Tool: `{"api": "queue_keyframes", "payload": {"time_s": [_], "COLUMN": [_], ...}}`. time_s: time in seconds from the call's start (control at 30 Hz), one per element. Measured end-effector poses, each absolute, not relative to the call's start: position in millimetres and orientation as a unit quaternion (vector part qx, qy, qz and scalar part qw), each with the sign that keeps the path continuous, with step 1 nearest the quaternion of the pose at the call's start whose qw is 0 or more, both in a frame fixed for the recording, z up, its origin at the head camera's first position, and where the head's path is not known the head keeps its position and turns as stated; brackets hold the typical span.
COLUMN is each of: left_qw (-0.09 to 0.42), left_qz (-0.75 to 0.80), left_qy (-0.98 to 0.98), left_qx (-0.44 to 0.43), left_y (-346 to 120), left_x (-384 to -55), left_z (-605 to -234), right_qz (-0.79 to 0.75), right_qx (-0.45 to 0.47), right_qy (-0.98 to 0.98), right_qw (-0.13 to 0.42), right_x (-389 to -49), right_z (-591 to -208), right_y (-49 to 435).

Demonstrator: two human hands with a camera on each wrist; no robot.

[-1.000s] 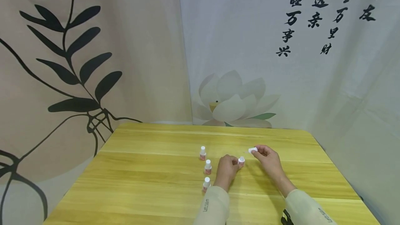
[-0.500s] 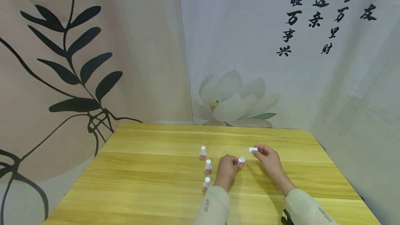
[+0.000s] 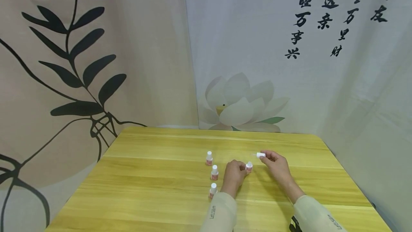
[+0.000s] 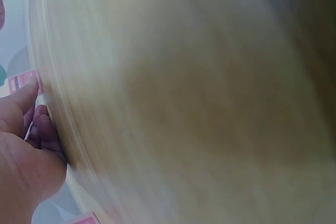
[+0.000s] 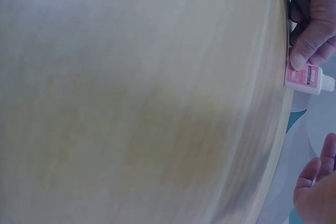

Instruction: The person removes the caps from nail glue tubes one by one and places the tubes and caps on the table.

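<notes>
The two hands are apart: the left hand pinches a small open bottle that stands upright right of the worktop's middle, while the right hand pinches a white cap in the air, just beyond it and to the right. To my eye the bottle is the worry: its neck is bare, so a tug or twist from those fingers could tip it and spill whatever is inside. The cap is tiny, and a loose pinch might drop it. On the left, the nearest of three capped bottles stands right by the left sleeve; touching, I can't tell, but a careless forearm could topple it.
</notes>
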State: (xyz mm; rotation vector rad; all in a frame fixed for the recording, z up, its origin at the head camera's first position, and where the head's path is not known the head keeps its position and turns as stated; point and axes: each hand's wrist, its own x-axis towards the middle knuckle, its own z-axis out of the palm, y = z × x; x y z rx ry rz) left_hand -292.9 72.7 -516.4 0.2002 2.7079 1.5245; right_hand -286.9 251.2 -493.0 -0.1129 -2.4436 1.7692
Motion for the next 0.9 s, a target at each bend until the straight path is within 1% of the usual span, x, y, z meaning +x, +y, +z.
{"api": "queue_keyframes", "payload": {"time_s": [0.9], "left_qw": [0.005], "left_qz": [0.479], "left_qy": [0.875], "left_qx": [0.073], "left_y": [71.8], "left_x": [-291.6], "left_z": [-515.2], "right_qz": [0.595], "right_qx": [-0.034], "right_qy": [-0.801], "right_qw": [0.056], "right_x": [-287.2], "right_z": [-497.5], "right_y": [251.5]}}
